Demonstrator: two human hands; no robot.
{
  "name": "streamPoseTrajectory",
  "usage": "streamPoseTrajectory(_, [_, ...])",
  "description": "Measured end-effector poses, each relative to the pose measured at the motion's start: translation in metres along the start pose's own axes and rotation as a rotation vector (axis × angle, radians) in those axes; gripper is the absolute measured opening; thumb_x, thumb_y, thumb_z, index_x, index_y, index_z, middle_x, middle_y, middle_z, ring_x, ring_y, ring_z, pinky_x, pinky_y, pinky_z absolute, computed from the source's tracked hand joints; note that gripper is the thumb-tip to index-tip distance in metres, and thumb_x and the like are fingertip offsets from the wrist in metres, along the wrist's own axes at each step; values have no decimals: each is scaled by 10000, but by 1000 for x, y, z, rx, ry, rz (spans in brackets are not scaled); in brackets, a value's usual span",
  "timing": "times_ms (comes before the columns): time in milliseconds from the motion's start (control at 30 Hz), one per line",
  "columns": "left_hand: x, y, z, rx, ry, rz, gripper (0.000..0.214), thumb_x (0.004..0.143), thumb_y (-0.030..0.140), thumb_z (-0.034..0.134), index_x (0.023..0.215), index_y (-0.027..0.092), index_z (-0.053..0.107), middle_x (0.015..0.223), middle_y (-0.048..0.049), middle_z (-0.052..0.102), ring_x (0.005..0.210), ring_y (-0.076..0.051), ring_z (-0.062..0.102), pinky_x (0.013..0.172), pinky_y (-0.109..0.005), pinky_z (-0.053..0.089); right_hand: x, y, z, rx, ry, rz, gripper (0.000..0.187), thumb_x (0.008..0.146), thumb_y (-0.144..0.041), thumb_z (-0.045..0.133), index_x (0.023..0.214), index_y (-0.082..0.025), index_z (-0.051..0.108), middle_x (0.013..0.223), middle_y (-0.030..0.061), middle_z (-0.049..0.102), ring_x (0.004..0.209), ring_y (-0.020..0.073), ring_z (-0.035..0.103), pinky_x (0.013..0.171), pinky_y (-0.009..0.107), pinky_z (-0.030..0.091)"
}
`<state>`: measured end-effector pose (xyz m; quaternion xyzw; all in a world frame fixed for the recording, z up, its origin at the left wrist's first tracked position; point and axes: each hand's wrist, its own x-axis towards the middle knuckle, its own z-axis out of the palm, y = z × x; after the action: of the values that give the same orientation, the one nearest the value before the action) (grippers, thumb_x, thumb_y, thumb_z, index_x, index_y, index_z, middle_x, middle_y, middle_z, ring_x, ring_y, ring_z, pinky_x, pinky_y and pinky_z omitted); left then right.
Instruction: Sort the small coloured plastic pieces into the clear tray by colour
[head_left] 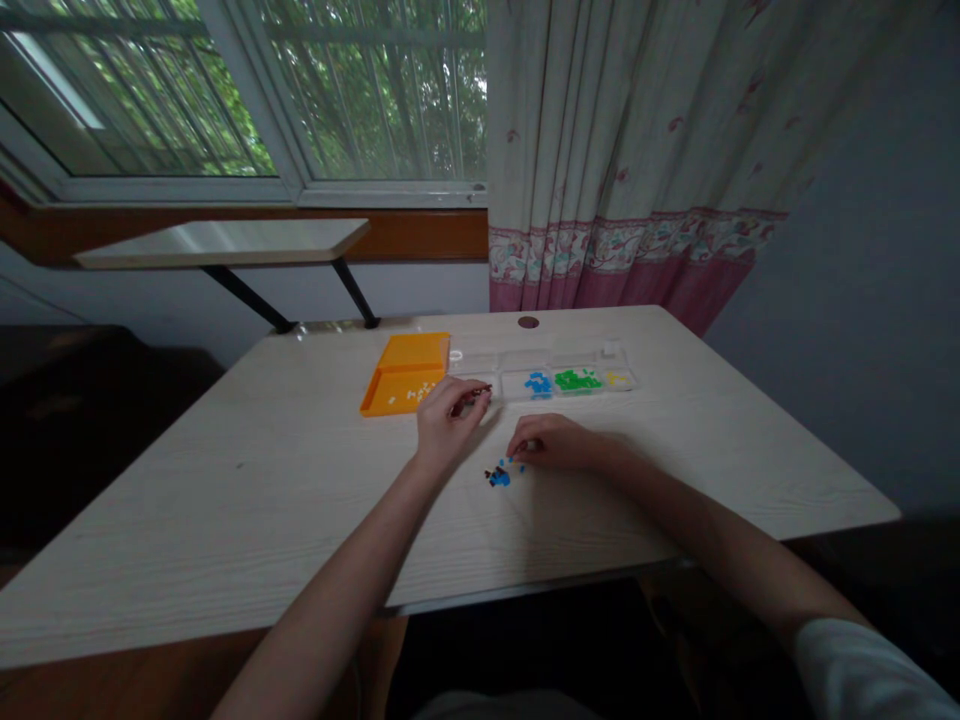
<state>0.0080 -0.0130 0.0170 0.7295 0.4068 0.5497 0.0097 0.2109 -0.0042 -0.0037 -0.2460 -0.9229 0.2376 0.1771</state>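
Note:
My left hand [445,418] is over the left end of a clear compartment box [517,388], its thumb and fingers curled together. Small dark brown-red pieces [480,393] show at its fingertips; whether they are gripped or lie in the box behind, I cannot tell. Closer to me, my right hand [553,441] rests low over the table with its fingers pinched, and what they hold is too small to make out. Just left of those fingertips is a little cluster of blue and dark pieces [498,477], with a few loose blue bits beside it.
An open orange case [411,352] with scattered white pieces [420,392] stands left of the box. Box compartments hold blue pieces [538,384], green pieces [577,380] and yellow pieces [616,378]. A raised shelf [225,243] on black legs is at the table's back left.

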Motion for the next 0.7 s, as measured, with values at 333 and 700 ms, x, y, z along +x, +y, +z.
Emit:
streamPoseTrajectory(333, [1, 1, 0, 11, 12, 10, 81, 757, 213, 625, 802, 148, 642, 700, -21, 616, 578, -84, 512, 528, -189, 396, 0, -1, -1, -19, -1, 18, 143, 762, -150, 560, 869, -179, 650, 799, 19, 616, 670, 89, 546, 655, 198, 416])
streamPoseTrajectory(700, [0, 0, 0, 11, 2, -5, 85, 762, 232, 615, 805, 163, 638, 692, -15, 607, 560, -83, 498, 519, -190, 384, 1, -4, -2, -31, -13, 41, 132, 751, -147, 575, 856, -173, 651, 786, 12, 616, 646, 81, 535, 640, 193, 404])
